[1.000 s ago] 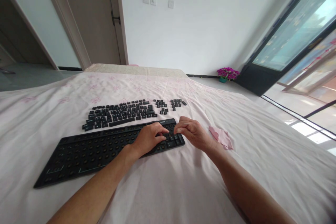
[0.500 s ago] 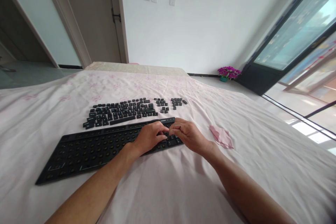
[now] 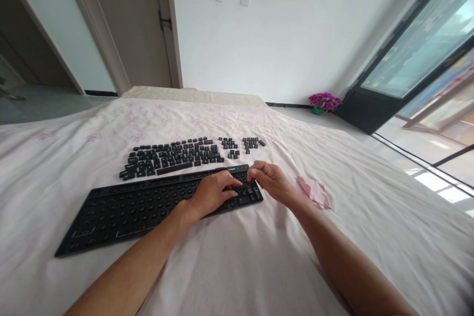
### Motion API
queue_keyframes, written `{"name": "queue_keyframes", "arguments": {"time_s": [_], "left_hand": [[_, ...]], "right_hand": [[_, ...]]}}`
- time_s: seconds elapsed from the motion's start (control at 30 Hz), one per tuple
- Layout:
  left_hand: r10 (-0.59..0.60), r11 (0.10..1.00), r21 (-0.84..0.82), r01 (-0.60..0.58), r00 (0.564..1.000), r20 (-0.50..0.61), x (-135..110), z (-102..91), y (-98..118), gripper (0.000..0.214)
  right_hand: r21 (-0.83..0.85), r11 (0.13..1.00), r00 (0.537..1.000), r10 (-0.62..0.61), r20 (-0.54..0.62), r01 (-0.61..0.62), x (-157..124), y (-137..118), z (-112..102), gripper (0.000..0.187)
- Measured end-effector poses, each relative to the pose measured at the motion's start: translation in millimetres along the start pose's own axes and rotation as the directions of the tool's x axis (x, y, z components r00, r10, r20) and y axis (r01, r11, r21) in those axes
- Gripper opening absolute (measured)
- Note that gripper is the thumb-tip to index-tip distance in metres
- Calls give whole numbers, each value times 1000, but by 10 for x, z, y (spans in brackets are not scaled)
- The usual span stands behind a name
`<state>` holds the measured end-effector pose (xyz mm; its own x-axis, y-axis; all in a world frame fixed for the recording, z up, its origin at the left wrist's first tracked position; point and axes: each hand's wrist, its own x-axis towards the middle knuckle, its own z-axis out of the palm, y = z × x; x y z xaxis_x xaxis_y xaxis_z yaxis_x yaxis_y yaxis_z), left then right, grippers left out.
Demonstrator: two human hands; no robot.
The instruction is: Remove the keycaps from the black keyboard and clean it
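One slab-shaped, dot-textured black keyboard [image 3: 148, 207] lies on wrinkled pale-pink cloth [image 3: 277, 266]. Left hand [image 3: 212, 191] on it, thumb-index gap narrow; right hand [image 3: 272, 180] curled, can't tell if gripping. Squarish keycaps [image 3: 165, 162] beyond.

lettering [image 3: 231, 169] on keyboard [image 3: 153, 202], seemingly illegible

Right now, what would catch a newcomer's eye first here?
The mostly keyless black keyboard lies on the pale cloth, the left hand over it and the right hand at its right end. Just beyond it, loose black keycaps spread in rough rows. Magenta flowers stand by the wall, back right.
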<state>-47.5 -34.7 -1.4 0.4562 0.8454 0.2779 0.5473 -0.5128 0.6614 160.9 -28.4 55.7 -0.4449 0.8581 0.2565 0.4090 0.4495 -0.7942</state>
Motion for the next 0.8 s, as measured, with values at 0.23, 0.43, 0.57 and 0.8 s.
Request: {"name": "queue_keyframes", "arguments": {"time_s": [0.23,0.43,0.57,0.8], "left_hand": [[20,998,54,-20,1000,12,11,-9,77,20],[31,999,32,-31,999,27,19,14,33,26],[25,999,34,-26,999,33,24,11,32,25],[90,985,140,-100,993,78,72,17,101,13]], "right_hand": [[-129,965,961,-200,190,227,-39,-50,19,31],[-131,964,970,-222,96,233,-20,-34,22,30],[-129,963,971,-229,68,236,-30,-10,17,31],[-127,958,965,-248,81,257,-27,74,52,29]]}}
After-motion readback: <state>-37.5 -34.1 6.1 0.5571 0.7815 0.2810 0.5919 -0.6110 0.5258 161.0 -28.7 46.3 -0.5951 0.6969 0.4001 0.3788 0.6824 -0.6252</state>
